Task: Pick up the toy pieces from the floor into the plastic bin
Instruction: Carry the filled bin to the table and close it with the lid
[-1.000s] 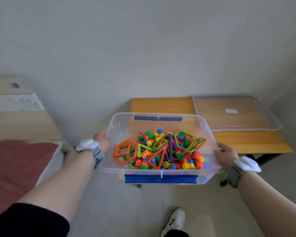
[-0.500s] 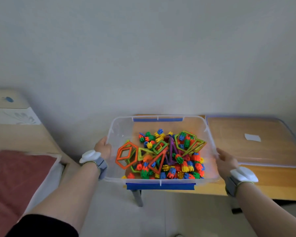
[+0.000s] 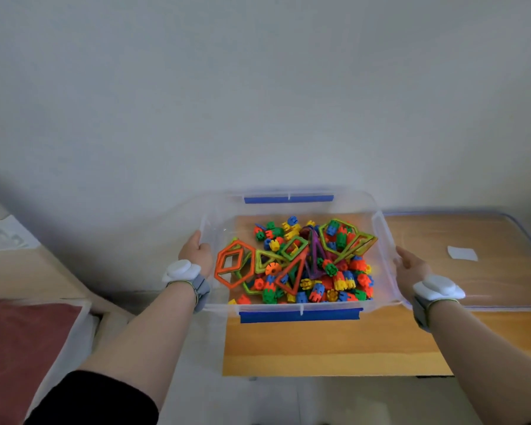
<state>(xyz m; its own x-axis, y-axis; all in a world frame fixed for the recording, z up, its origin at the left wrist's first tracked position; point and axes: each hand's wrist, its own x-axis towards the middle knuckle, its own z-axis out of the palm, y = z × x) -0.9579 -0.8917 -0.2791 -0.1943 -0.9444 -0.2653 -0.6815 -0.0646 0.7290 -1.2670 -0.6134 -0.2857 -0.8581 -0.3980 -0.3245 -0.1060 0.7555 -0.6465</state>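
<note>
Plastic bin (image 3: 380, 228): left hand (image 3: 196, 252), right hand (image 3: 410, 268) grip opposite end rims.

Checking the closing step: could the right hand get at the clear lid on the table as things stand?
Probably not yet: the right hand grips the right end of the bin. The lid lies flat just beside it with nothing between, so once the bin is set down, likely yes.

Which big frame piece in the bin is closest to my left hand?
The orange hexagon frame, at the bin's left end beside the left hand; green frames and the purple frame lie further right.
</note>
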